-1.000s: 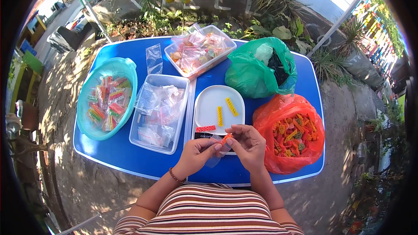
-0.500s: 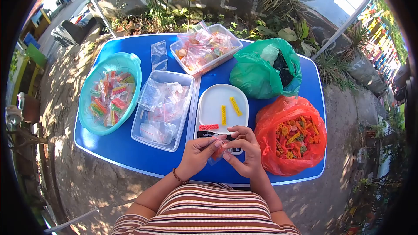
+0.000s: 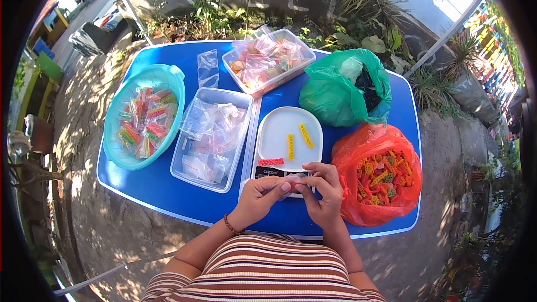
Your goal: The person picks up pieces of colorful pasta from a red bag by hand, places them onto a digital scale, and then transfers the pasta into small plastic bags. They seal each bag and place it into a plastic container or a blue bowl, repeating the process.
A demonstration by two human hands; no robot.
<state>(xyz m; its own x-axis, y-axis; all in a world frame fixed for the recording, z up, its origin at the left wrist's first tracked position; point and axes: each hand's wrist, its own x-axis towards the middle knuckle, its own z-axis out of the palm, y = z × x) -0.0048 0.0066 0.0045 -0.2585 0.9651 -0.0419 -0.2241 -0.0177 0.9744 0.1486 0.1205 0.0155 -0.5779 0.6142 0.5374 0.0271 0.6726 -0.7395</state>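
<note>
From my remote station I find the left hand (image 3: 263,194) and right hand (image 3: 324,190) by the table's (image 3: 145,190) near edge, both narrowed on a small clear bag (image 3: 296,175), partly hidden. They obstruct part of the scale (image 3: 274,134), bearing yellow pieces (image 3: 290,147) and a red piece (image 3: 271,162). Red bag (image 3: 349,154): near right corner. Teal basket (image 3: 114,154): left edge. Green bag (image 3: 321,86): far right corner. Packet tub (image 3: 279,83): far edge.

I get bright outdoor sun. Dappled shade on the ground (image 3: 92,134) past the left edge of the worktop (image 3: 156,193); glare by its near left corner. Wall (image 3: 433,0) beyond the far edge washed out. Fisheye bowing, black frame corners.
</note>
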